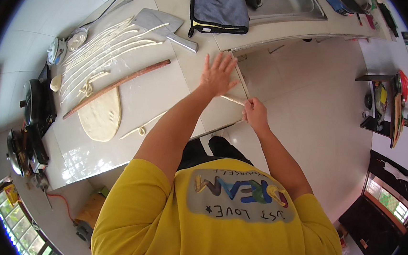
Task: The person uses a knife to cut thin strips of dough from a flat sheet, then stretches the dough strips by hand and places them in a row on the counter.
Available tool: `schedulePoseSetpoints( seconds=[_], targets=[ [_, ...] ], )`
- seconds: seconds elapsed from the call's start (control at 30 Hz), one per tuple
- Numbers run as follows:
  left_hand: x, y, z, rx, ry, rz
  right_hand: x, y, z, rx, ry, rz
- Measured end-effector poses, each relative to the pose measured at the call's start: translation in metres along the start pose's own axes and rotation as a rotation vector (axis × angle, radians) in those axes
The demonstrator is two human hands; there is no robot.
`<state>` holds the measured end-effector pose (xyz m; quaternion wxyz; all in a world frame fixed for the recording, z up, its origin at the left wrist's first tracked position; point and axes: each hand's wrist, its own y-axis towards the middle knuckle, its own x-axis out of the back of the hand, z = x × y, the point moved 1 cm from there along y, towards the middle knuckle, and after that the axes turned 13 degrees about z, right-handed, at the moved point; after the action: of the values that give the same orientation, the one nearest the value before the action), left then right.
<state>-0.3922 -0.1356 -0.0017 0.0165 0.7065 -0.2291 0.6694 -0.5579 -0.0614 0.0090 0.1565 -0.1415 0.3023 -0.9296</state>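
My left hand is spread flat with fingers apart at the counter's corner, over or beside a dough strand. Just past the counter edge, my right hand is closed on the strand's end. Nearer my left forearm a thin dough strip with a small loop lies on the tiles. Farther left is a flat oval dough sheet, with a wooden rolling pin across its top edge. Behind them lie several long dough strands and a metal cleaver.
A folded grey cloth lies beside the sink. Along the left wall stand a black pan, a small bowl of flour and a dough lump. The counter edge runs beside my hands.
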Motion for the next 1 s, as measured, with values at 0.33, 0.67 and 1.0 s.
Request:
schedulePoseSetpoints(
  seconds=[0.33, 0.67, 1.0],
  targets=[
    [-0.002, -0.163, 0.034, 0.219, -0.289, -0.081, -0.005, -0.004, 0.021, 0.676, -0.956, -0.253],
    [-0.038, -0.227, 0.064, 0.544, -0.244, 0.108, -0.043, 0.081, 0.051, 0.793, -1.218, -0.074],
    [-0.042, -0.238, 0.07, 0.5, -0.329, -0.014, -0.029, 0.099, 0.067, 0.511, -1.183, -0.289]
  ],
)
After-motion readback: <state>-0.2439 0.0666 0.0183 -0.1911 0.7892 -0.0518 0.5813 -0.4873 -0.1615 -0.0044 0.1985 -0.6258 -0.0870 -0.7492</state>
